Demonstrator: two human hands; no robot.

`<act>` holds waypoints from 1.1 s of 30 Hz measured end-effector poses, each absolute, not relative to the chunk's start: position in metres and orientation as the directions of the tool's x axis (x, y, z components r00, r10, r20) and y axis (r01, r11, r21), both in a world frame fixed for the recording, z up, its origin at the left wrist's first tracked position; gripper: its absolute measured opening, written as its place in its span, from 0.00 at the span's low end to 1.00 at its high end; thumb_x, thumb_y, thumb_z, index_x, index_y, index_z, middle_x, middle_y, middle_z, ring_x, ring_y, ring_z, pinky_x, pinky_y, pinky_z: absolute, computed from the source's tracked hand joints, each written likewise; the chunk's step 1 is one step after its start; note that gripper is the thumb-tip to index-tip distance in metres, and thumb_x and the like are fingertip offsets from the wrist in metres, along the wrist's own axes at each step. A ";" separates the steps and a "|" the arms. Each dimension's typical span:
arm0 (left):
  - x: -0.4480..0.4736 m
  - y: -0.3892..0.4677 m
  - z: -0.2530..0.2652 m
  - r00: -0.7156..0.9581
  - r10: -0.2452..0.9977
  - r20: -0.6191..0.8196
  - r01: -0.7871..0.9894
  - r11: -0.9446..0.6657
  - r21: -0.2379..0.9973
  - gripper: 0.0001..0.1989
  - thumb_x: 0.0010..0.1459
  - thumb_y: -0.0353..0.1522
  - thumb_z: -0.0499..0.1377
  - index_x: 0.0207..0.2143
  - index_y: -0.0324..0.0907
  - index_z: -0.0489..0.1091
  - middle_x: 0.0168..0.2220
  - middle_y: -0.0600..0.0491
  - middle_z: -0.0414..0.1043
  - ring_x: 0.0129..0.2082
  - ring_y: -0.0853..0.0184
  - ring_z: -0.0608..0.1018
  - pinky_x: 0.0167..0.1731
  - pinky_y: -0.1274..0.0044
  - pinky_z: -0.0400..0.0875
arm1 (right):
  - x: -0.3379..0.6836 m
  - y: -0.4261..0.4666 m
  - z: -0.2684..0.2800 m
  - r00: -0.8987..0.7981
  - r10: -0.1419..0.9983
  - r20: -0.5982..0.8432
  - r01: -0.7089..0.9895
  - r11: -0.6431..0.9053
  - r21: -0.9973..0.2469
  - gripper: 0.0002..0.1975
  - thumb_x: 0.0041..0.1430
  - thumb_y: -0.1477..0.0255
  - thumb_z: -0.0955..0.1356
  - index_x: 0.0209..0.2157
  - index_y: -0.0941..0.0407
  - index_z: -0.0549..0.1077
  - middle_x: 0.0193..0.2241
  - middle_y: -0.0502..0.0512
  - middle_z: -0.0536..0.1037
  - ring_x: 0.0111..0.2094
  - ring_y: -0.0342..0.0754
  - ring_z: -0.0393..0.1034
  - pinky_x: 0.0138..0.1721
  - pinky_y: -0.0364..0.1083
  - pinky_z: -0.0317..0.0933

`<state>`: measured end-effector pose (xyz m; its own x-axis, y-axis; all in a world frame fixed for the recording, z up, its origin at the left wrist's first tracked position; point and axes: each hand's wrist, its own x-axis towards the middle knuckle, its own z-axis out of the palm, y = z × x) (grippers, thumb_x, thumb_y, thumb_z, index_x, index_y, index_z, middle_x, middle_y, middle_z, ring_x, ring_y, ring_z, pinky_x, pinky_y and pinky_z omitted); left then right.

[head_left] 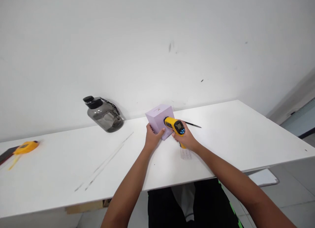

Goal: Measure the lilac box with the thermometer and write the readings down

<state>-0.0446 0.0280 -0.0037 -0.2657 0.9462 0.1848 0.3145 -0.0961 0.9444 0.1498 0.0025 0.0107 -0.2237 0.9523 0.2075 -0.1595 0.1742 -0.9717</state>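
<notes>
A lilac box [158, 119] stands on the white table, its printed top face tilted toward me. My left hand [153, 136] grips the box's lower left side, thumb on the front face. In my right hand [185, 137] is a yellow and black infrared thermometer [173, 123], fingers wrapped round its handle. The thermometer's nose is at the box's front face; whether it touches I cannot tell. Its small grey screen and blue buttons face me. A dark, thin pen-like stick [193, 124] lies behind my right hand, partly hidden by it.
A grey see-through water bottle [104, 115] with a black lid stands near the wall. At the far left is a yellow tape measure [26, 147] beside a dark flat object [8, 154]. A small printed paper [185, 154] lies below my right hand. The table's front edge [172, 186] runs before my legs.
</notes>
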 end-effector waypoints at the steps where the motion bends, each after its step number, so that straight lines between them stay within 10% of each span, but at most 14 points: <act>1: -0.046 0.030 -0.004 -0.274 0.944 0.185 0.318 -0.093 0.944 0.38 0.46 0.45 0.69 0.54 0.43 0.57 0.54 0.43 0.67 0.49 0.59 0.74 0.48 0.67 0.71 | 0.149 0.003 0.010 -0.196 0.955 0.222 -0.137 0.198 -0.971 0.35 0.52 0.63 0.73 0.59 0.50 0.58 0.45 0.57 0.74 0.42 0.50 0.71 0.41 0.50 0.68; 8: -0.056 0.037 -0.003 -0.437 0.870 0.229 0.424 -0.025 0.905 0.41 0.41 0.46 0.71 0.54 0.45 0.57 0.54 0.44 0.66 0.52 0.56 0.73 0.52 0.63 0.68 | 0.151 0.005 0.007 0.129 0.951 0.282 0.140 0.264 -0.954 0.37 0.56 0.61 0.70 0.64 0.49 0.54 0.53 0.60 0.69 0.47 0.54 0.71 0.49 0.53 0.65; 16: -0.060 0.043 -0.005 -0.503 0.822 0.267 0.393 -0.058 0.918 0.45 0.40 0.45 0.72 0.55 0.44 0.52 0.58 0.41 0.60 0.59 0.55 0.68 0.58 0.61 0.65 | 0.155 0.009 0.014 0.286 0.918 0.275 0.074 0.265 -0.961 0.36 0.57 0.59 0.69 0.63 0.49 0.53 0.57 0.61 0.66 0.54 0.54 0.67 0.55 0.53 0.62; 33: -0.063 0.048 -0.014 -0.484 0.830 0.276 0.394 -0.074 0.916 0.48 0.41 0.44 0.72 0.57 0.43 0.49 0.60 0.39 0.57 0.60 0.56 0.66 0.59 0.63 0.64 | 0.155 0.014 0.011 0.268 0.933 0.242 0.019 0.246 -0.969 0.36 0.57 0.60 0.69 0.64 0.49 0.53 0.56 0.60 0.66 0.52 0.53 0.67 0.55 0.53 0.62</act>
<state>-0.0627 0.0481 -0.0136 -0.4844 0.8302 0.2758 0.3943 -0.0742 0.9160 0.1552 0.0139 0.0115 0.2675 0.9326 0.2422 0.0186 0.2463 -0.9690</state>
